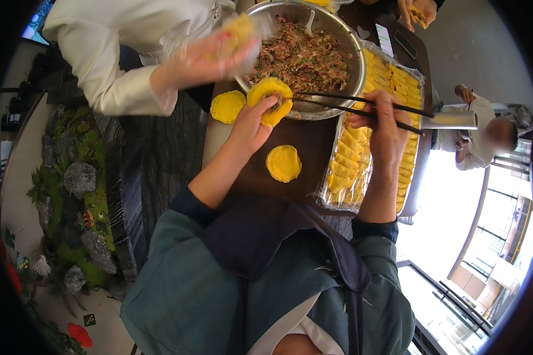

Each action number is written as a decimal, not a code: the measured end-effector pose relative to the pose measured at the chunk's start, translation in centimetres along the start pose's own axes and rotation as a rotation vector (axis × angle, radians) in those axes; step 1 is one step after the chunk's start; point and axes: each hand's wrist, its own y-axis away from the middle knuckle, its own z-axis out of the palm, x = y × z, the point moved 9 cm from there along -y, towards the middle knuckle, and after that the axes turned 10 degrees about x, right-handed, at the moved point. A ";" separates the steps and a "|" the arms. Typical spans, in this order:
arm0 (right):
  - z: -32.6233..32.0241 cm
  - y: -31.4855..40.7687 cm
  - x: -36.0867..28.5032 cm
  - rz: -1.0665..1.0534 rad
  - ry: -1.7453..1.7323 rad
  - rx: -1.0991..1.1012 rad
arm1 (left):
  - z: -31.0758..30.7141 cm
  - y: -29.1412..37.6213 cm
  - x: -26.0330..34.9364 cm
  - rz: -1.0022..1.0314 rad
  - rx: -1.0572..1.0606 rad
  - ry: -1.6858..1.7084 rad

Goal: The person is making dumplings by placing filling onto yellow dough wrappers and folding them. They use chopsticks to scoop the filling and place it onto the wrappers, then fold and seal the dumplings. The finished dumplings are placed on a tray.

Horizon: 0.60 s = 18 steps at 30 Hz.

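My left hand (252, 128) holds a round yellow wrapper (271, 86), slightly cupped, with some meat filling (274, 103) in its middle under my thumb. My right hand (384, 122) grips a pair of dark chopsticks (351, 101); their tips reach the wrapper's right edge. Just beyond is a large steel bowl (360, 57) of minced meat filling (300, 62) flecked with green, a white spoon (310, 23) standing in it. Another yellow wrapper (284, 163) lies flat on the dark table (248, 177), and one more stack or wrapper (228, 107) sits left of the bowl.
Below my right forearm a plastic-lined tray (333, 177) carries rows of folded yellow dumplings (344, 155). At the left, a co-worker's plastic-gloved hand (204, 60) is blurred. Another person's hands (417, 13) hold a yellow piece at upper right. Two phones (384, 40) lie beyond the tray.
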 end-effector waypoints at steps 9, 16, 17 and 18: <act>6.2 -3.8 11.1 -0.647 0.840 -0.713 | 1.4 11.7 -0.8 -0.191 -0.284 -0.015; 4.7 -4.3 12.9 -0.526 1.040 -0.829 | -8.3 9.7 -0.3 -0.222 0.029 -0.111; 4.2 -4.2 11.4 -0.553 1.013 -0.728 | -9.7 9.6 -0.1 -0.217 0.072 -0.125; 3.0 -4.2 9.8 -0.578 0.993 -0.616 | -10.7 9.4 -0.1 -0.218 0.093 -0.141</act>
